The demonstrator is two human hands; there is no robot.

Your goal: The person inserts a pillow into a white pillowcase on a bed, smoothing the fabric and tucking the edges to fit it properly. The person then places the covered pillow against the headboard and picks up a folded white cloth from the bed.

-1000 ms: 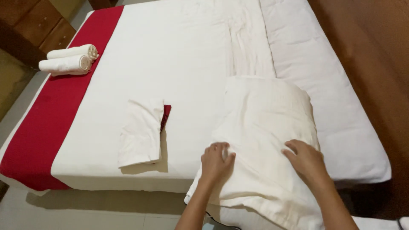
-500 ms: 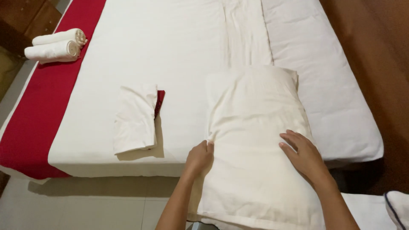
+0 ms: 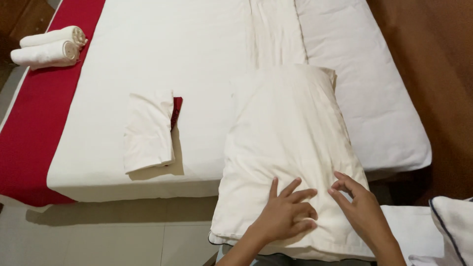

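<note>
Both hands rest on a cream pillow (image 3: pixel 290 148) that lies across the near edge of the bed (image 3: pixel 197 44) and hangs over it toward the person. The left hand (image 3: pixel 288 216) lies flat on the pillow's near end with the fingers spread wide, holding nothing. The right hand (image 3: pixel 359 207) is just beside it, fingers bent and the tips pinching lightly at the fabric. To the left of the pillow, near the same edge, lies a folded white cloth (image 3: pixel 148 130) with a small red piece (image 3: pixel 176 111) showing under it. Two rolled white towels (image 3: pixel 47 47) lie on the red runner (image 3: pixel 34 133) by the bed's far left corner.
</note>
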